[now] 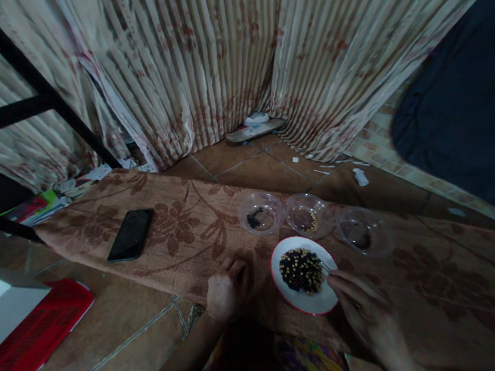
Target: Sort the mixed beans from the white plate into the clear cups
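Observation:
A white plate (289,300) with a red rim lies on the cloth-covered table, with a mixed heap of black and yellow beans or grains (301,271) on it. At the plate's right edge, my right hand (364,309) pinches a thin metal tool that looks like tweezers (325,265), its tip at the heap. My left hand (227,288) rests in a loose fist on the cloth, left of the plate; nothing shows in it. Behind the plate stand three clear plastic bowls: the left bowl (266,198) holds dark bits, the middle bowl (306,200) yellow ones, the right bowl (379,239) a dark clump.
A black phone (131,235) lies on the patterned tablecloth (185,263) to the left. A red basket (33,338) is on the floor at the lower left. Beyond the table are a skateboard (254,130), striped curtains (198,55) and scraps of litter (360,177).

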Demonstrator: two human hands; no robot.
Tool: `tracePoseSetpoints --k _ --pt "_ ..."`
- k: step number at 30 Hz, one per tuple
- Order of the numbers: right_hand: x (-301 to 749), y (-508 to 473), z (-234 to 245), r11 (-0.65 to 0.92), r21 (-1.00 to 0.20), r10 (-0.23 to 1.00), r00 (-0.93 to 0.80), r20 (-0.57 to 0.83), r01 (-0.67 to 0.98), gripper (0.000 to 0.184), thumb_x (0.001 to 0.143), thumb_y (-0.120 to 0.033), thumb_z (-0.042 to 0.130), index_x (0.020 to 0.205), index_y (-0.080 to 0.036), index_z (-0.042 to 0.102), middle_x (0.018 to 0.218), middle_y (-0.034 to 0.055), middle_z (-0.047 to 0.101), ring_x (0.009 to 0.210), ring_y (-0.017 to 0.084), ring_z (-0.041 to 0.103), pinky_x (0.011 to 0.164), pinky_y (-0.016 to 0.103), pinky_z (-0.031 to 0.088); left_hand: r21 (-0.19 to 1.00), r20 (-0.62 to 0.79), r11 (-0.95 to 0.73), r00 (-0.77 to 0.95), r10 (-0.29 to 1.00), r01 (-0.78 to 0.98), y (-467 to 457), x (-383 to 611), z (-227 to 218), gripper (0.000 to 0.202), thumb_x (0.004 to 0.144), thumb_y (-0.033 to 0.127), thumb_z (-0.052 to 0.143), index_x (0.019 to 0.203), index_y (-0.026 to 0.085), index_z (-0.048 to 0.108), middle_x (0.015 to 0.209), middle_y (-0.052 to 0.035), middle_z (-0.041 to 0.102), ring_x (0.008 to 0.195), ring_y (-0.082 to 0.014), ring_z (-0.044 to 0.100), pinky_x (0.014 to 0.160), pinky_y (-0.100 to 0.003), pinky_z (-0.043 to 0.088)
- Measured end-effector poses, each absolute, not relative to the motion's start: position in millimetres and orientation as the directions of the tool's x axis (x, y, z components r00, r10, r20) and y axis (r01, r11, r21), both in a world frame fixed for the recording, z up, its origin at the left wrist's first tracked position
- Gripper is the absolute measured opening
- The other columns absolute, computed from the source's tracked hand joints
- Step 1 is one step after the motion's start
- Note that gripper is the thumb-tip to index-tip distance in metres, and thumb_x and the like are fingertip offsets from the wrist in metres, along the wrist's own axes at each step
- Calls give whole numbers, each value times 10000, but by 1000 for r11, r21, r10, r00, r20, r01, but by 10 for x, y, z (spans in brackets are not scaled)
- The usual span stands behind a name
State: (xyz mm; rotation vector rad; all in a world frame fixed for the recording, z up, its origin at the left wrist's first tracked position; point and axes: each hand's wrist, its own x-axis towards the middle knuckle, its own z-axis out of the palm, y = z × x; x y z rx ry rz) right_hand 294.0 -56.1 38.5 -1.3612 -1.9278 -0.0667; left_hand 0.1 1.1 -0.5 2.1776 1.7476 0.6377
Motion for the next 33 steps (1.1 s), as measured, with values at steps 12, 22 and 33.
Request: tracePoseSetpoints --k 12,22,33 --pt "2979 -595 378 379 -459 823 -66 564 804 166 953 -247 588 1005 -268 745 1042 33 768 905 178 737 793 299 600 483 158 -230 174 972 845 9 -1 5 233 1000 294 461 947 230 679 937 -20 684 745 -117 647 625 -220 424" --pt "2965 -613 374 370 -467 821 -47 569 803 161 939 -255 611 1011 -275 753 1037 36 768 895 177 742 780 293 611 492 165 -247 189 968 835 9 1 45 220 993 281 467 918 223 666 927 -19 685 736 -120 642 625 -226 421" --pt "2968 -600 356 354 -494 836 -31 548 794 163 943 -262 598 984 -281 754 1010 24 779 892 185 742 779 306 600 496 166 -237 177 970 835 8 7 52 220 990 274 473 920 230 677 945 -24 694 770 -124 658 638 -219 444"
